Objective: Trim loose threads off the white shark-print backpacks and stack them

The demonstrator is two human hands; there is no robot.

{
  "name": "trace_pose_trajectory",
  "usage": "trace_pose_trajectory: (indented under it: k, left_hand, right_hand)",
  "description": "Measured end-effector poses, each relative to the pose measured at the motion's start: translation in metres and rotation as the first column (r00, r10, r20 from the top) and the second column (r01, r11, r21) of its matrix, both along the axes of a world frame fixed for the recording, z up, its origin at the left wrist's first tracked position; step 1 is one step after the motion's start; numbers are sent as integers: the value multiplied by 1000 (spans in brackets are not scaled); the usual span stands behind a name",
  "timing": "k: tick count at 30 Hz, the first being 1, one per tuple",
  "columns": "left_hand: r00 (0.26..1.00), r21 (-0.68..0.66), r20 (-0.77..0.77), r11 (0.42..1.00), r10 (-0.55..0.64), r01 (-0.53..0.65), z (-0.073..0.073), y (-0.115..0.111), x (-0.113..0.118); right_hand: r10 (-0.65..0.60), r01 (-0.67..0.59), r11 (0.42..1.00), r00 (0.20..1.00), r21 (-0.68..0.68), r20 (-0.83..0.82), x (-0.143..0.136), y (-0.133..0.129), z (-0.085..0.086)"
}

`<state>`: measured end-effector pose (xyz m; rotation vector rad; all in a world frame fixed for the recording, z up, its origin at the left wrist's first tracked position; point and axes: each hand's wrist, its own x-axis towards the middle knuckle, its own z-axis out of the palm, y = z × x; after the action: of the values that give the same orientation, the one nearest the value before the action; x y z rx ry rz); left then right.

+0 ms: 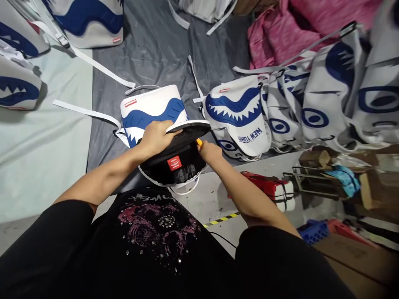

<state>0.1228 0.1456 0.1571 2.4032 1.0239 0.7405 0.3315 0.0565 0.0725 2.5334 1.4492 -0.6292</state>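
A white and blue backpack point(156, 97) with a shark-mouth print lies at the table's near edge, its top open towards me. The black lining and a red label point(174, 163) show inside. My left hand point(158, 139) is closed on the edge of the lifted top, thumb along the rim. My right hand point(209, 152) is closed at the right side of the opening, around a small orange object point(199, 142). Only its orange end shows, so its kind is unclear.
To the right lies a similar backpack point(238, 112) lettered NEW YORK, with several more in a row beyond it. Pink bags point(280, 35) lie behind. More shark bags point(90, 20) are at the upper left. A red and white bundle point(276, 191) sits below the table's edge.
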Motion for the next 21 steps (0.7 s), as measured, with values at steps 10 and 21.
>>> trace_pose_trajectory:
  k: [10, 21]
  left_hand:
    - [978, 29, 183, 994, 102, -109, -17, 3, 4]
    - [990, 281, 131, 960, -47, 8, -4, -25, 11]
  right_hand:
    - [-41, -74, 980, 833, -184, -552, -72, -112, -27]
    - [-45, 168, 878, 961, 449, -272, -108, -45, -126]
